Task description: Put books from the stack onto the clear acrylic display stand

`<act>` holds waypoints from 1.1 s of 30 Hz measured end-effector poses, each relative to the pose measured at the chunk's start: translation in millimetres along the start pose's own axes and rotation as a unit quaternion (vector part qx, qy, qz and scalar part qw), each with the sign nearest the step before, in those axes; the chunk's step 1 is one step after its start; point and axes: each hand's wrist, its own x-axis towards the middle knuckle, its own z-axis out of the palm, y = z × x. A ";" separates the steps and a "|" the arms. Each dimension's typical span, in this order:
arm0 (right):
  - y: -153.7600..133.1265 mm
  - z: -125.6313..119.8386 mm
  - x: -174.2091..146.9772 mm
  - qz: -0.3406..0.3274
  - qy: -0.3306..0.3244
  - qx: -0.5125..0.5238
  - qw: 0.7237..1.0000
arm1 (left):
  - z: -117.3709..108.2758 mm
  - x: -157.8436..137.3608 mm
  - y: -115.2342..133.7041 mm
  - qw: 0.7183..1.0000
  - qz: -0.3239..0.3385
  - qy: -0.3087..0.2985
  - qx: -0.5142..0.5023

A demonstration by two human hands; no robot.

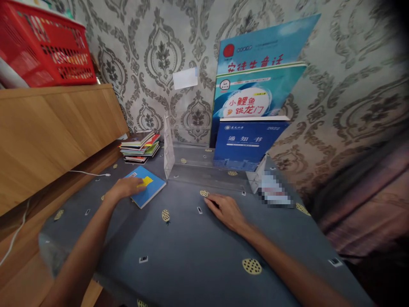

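Observation:
My left hand is over the left side of a blue book with a yellow patch on its cover. Its fingers press on the cover and the thumb seems to be at the near edge, partly hidden. The book lies at a slant on the table. My right hand rests on the tablecloth, loosely bent and holding nothing, with a small gap between thumb and forefinger. Beyond it, a clear tiered stand bears a dark blue booklet, a teal book and a taller light blue book, all upright.
A stack of books is at the back left of the patterned tablecloth. A blurred-out item lies right of the stand. On a wooden cabinet at left stands a red basket. A white cable reaches the table.

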 end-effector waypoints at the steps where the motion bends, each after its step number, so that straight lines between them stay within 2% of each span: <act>1: -0.6 -0.5 0.0 0.001 -0.001 0.000 1.000 | -2.1 9.5 -4.9 0.999 -0.033 0.027 0.000; 5: -3.3 -2.3 -0.2 0.001 0.001 0.007 1.000 | 10.3 42.6 -8.9 0.988 -0.116 0.102 -0.003; 8: -3.9 -2.4 0.0 0.006 0.000 0.009 1.000 | 29.6 52.0 -5.4 0.981 -0.137 0.136 -0.013; 11: -3.2 -2.1 0.3 0.013 -0.008 0.008 1.000 | 42.8 50.8 -5.5 0.979 -0.123 0.159 -0.017; 16: -2.8 -1.9 -0.3 0.012 -0.009 0.006 1.000 | 49.5 42.5 -2.9 0.981 -0.091 0.173 -0.019; 28: -3.8 -2.5 -0.5 0.007 -0.004 0.015 1.000 | 56.1 14.1 27.7 0.978 -0.086 0.189 -0.025; 33: -3.5 -1.2 -0.6 0.012 0.001 0.019 1.000 | 60.4 2.2 43.0 0.977 -0.048 0.204 -0.036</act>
